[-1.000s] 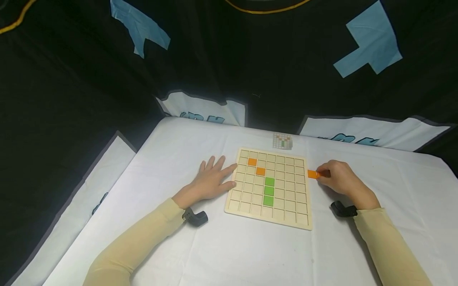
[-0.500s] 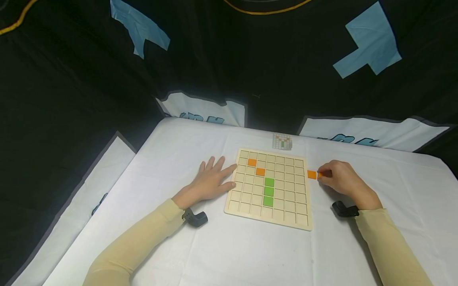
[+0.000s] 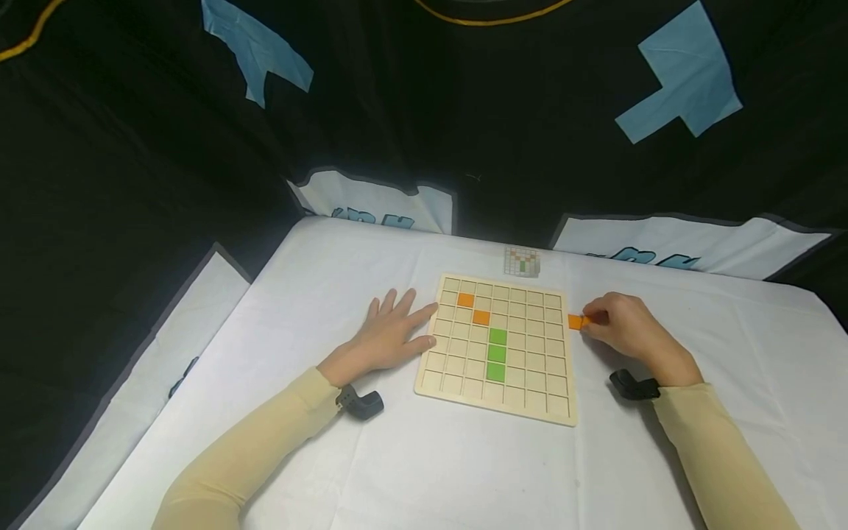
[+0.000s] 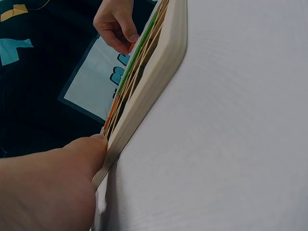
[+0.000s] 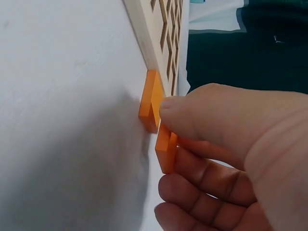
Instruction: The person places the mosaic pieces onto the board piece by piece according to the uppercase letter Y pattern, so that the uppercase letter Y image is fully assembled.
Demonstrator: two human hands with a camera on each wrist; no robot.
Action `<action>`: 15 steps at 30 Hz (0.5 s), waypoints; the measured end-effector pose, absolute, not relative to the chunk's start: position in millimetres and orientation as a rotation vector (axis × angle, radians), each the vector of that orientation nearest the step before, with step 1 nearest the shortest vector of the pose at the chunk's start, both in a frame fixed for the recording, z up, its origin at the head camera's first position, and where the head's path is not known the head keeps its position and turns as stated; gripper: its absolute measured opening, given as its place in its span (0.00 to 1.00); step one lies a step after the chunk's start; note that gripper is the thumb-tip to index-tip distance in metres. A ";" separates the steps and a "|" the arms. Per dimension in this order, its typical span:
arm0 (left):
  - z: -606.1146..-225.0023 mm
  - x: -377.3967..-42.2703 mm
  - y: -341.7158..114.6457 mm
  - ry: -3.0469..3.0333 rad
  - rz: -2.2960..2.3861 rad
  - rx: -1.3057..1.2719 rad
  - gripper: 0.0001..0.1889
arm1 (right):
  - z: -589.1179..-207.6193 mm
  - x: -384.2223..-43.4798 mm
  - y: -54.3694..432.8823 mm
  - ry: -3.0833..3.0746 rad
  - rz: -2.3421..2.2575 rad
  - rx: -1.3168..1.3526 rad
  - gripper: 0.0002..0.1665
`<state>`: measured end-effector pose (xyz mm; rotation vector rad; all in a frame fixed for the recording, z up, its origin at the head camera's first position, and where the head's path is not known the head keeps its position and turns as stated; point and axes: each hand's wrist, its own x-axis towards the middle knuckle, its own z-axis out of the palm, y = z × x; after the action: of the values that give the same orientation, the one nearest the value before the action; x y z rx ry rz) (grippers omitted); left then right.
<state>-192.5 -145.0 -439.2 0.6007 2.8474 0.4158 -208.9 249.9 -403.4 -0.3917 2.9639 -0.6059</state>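
A wooden grid board (image 3: 538,364) lies on the white cloth, with two orange tiles (image 3: 481,317) and three green tiles (image 3: 497,353) in its cells. My left hand (image 3: 387,335) is spread flat at the board's left edge, thumb and index fingertip touching it. To the right of the board, my right hand (image 3: 626,327) pinches an orange square tile (image 5: 166,149) between thumb and fingers. Another loose orange tile (image 5: 149,101) lies against the board's right edge. The held tile is tilted close beside it, partly overlapping it in the right wrist view.
A small printed card (image 3: 522,262) with a grid pattern lies behind the board, near the back edge of the white-covered table (image 3: 457,471). Black curtain (image 3: 464,110) with blue tape pieces hangs behind the table.
Half a second ago a small gap showed between the loose tile and the pinched one. My right hand has since shifted slightly left, closing that gap. The left hand stays put.
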 end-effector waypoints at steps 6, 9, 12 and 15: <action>-437.7 -191.4 -144.8 2.853 0.417 0.603 0.36 | -401.4 -210.5 241.7 2.975 -0.613 -0.455 0.17; -437.1 -190.9 -144.5 2.852 0.422 0.606 0.36 | -400.8 -212.4 238.0 2.982 -0.609 -0.511 0.16; -436.7 -190.4 -144.3 2.848 0.431 0.605 0.36 | -399.3 -213.9 233.2 2.992 -0.607 -0.561 0.15; -436.8 -190.2 -144.1 2.845 0.436 0.598 0.36 | -397.7 -215.4 227.8 3.000 -0.620 -0.610 0.13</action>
<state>-190.2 -144.1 -436.8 0.5982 2.8449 0.4360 -215.4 227.8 -397.7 -0.6103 3.0002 -0.6199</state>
